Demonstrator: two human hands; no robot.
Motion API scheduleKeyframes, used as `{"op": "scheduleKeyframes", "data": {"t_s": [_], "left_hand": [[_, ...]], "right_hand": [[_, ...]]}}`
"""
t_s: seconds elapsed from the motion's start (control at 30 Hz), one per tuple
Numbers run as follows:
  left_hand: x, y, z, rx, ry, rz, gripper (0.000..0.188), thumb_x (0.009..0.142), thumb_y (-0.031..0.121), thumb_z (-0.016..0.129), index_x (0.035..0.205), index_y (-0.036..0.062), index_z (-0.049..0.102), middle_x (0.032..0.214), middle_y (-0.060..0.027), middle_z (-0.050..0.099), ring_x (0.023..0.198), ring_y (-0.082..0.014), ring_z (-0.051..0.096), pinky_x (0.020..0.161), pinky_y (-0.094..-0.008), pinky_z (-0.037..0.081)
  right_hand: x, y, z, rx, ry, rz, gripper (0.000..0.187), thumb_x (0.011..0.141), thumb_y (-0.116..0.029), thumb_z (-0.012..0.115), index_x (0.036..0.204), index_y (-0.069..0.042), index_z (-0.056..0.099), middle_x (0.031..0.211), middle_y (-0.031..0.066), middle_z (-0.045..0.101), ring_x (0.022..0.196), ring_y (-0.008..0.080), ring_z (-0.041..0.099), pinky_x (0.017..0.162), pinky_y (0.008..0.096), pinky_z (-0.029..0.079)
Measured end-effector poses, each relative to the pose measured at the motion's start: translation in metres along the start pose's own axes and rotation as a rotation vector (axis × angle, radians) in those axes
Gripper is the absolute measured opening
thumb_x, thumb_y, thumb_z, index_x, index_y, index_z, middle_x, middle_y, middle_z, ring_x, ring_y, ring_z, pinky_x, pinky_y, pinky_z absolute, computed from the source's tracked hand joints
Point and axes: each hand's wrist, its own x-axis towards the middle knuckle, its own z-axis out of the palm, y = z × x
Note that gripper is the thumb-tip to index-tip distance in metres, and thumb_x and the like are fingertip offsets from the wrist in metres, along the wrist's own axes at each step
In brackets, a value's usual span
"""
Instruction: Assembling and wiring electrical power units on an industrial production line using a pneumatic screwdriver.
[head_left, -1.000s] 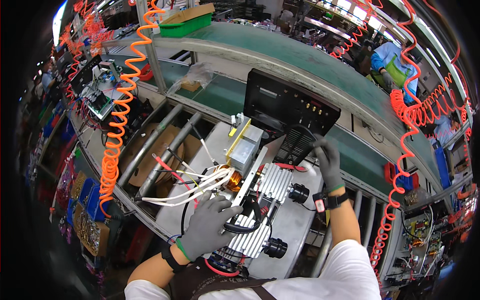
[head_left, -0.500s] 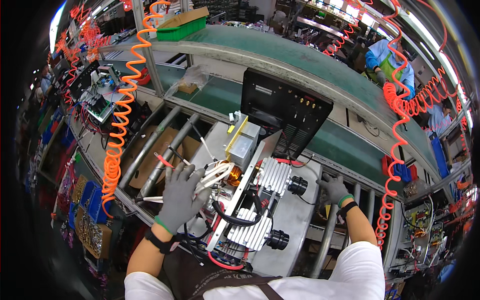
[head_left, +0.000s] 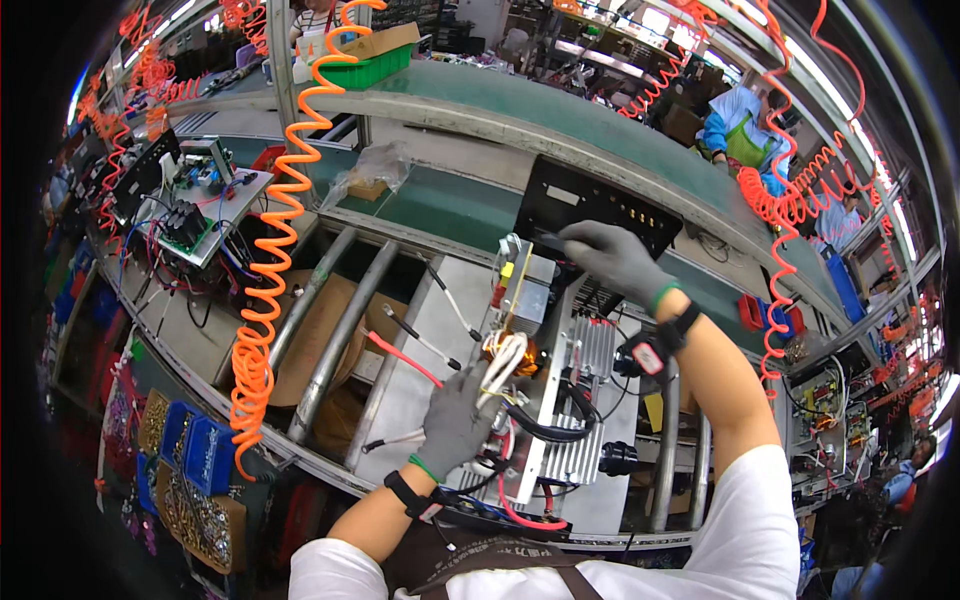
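On a roller conveyor stands an open electrical unit with a metal base plate (head_left: 428, 300), a copper coil (head_left: 512, 352), finned heat sinks (head_left: 590, 352) and a black rear panel (head_left: 556, 200). My left hand (head_left: 458, 418), in a grey glove, closes around the bundle of white cables (head_left: 506, 362) beside the coil; its fingertips are partly hidden. Across the far part of the unit reaches my gloved right hand (head_left: 612, 262), fingers together, above the metal block (head_left: 534, 296). A small dark piece shows at its fingertips, too unclear to name. A red cable (head_left: 402, 356) lies loose at left.
Orange coiled hoses (head_left: 262, 300) hang at left, and more hang at right. Blue bins (head_left: 208, 448) of small hardware stand at lower left. Another unit (head_left: 190, 225) sits at far left. Beyond the green shelf (head_left: 480, 105), a person (head_left: 742, 135) works.
My right hand has moved from the right edge of the unit to its far middle. My left hand has lowered onto the white cables. The view has shifted.
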Motion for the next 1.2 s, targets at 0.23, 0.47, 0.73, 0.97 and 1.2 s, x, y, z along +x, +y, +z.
{"op": "scheduleKeyframes", "data": {"t_s": [0.23, 0.47, 0.73, 0.97, 1.2], "left_hand": [[0.000, -0.022, -0.030, 0.328, 0.033, 0.115, 0.067, 0.091, 0.054, 0.048, 0.145, 0.0135, 0.044, 0.145, -0.0271, 0.043, 0.138, -0.0510, 0.029, 0.113, -0.0629, 0.012], [0.010, -0.077, -0.009, 0.009, -0.296, -0.017, 0.073, 0.092, 0.061, 0.045, 0.149, 0.0142, 0.038, 0.148, -0.0283, 0.037, 0.140, -0.0517, 0.027, 0.113, -0.0651, 0.016], [0.034, -0.036, -0.092, 0.125, -0.378, 0.227, 0.043, 0.082, 0.035, 0.066, 0.118, 0.0117, 0.062, 0.109, -0.0113, 0.064, 0.099, -0.0282, 0.061, 0.081, -0.0440, 0.050], [0.134, -0.023, -0.070, 0.338, -0.092, 0.568, 0.052, 0.078, 0.029, 0.067, 0.125, 0.0074, 0.056, 0.124, -0.0186, 0.057, 0.130, -0.0388, 0.043, 0.107, -0.0586, 0.034], [0.138, -0.120, -0.013, 0.117, -0.999, -0.146, 0.065, 0.094, 0.056, 0.047, 0.125, -0.0008, 0.057, 0.126, -0.0276, 0.059, 0.123, -0.0427, 0.053, 0.109, -0.0461, 0.035]], "right_hand": [[0.105, 0.016, 0.083, -0.413, -0.108, 0.302, 0.036, 0.084, -0.030, 0.061, 0.112, -0.008, 0.069, 0.109, 0.0178, 0.069, 0.103, 0.0345, 0.066, 0.091, 0.0398, 0.051], [0.122, 0.042, 0.101, -0.176, -0.103, 0.356, 0.039, 0.076, -0.007, 0.060, 0.114, -0.003, 0.068, 0.104, 0.0145, 0.071, 0.097, 0.0264, 0.069, 0.091, 0.0339, 0.052], [0.089, 0.010, 0.110, -0.499, -0.465, -0.063, 0.031, 0.084, -0.008, 0.059, 0.114, -0.010, 0.067, 0.106, 0.0125, 0.070, 0.098, 0.0279, 0.067, 0.089, 0.0372, 0.052], [0.095, 0.001, 0.057, -0.256, 0.073, 0.078, 0.025, 0.089, -0.011, 0.060, 0.112, -0.004, 0.067, 0.103, 0.0155, 0.070, 0.096, 0.0257, 0.068, 0.087, 0.0339, 0.053], [0.090, 0.027, 0.080, -0.465, -0.054, 0.247, 0.034, 0.084, -0.032, 0.063, 0.110, -0.013, 0.069, 0.102, 0.0120, 0.071, 0.097, 0.0317, 0.067, 0.086, 0.0415, 0.052]]}}
